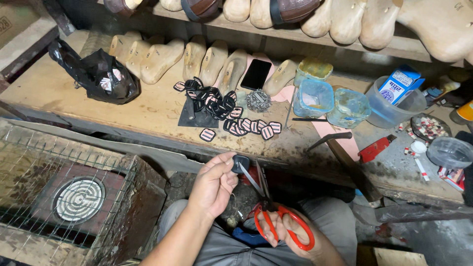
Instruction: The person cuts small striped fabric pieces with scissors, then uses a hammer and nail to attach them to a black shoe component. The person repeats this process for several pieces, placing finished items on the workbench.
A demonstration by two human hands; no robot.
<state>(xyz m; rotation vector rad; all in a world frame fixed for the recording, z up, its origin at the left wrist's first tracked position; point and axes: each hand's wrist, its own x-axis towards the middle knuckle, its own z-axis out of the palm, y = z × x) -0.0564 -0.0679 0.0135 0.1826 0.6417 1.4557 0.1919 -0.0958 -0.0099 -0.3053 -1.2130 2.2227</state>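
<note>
Our left hand had its fingers pinched on a small dark patch, held just in front of the counter edge, above the lap. Right hand was clenched through the red loops of the scissors, blades slightly parted, tips touching the patch's lower edge. Scissors' long axis ran from the handles near us up and left to the patch. The patch's own axis we couldn't tell; it was mostly hidden by the thumb. We judged it light, thin and flexible, so best gripped near the cut line to stop it folding. Further out, a heap of similar pink-striped patches lay on the counter, with wooden shoe lasts, a phone and plastic tubs behind.
</note>
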